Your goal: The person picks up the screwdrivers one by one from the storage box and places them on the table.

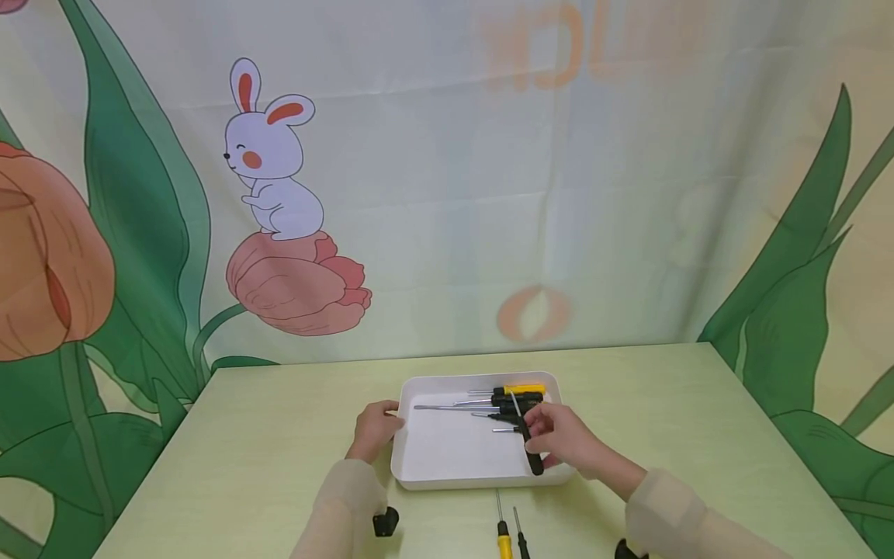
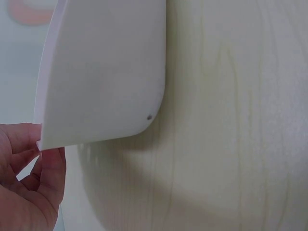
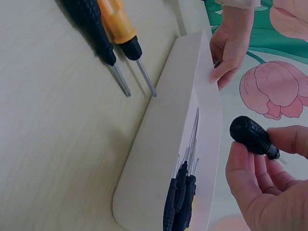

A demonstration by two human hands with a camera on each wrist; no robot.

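A white tray (image 1: 447,458) stands on the table, and my left hand (image 1: 375,429) pinches its left rim between thumb and fingers. In the left wrist view the tray's outer wall (image 2: 106,72) fills the upper left. Over the tray's right side, my right hand (image 1: 564,441) holds a black screwdriver (image 1: 534,458) by its handle, tilted with its shaft upward. The right wrist view shows the handle (image 3: 250,137) between thumb and fingers. Inside the tray, beyond the right hand, lie a yellow-handled screwdriver (image 1: 524,389) and several black-handled screwdrivers (image 3: 180,197), their shafts pointing left.
In front of the tray, a yellow-and-black screwdriver (image 1: 504,542) and a black screwdriver (image 1: 522,543) lie side by side on the pale table (image 1: 279,466), tips toward the tray. A printed curtain (image 1: 433,194) with a rabbit and tulips hangs behind the table.
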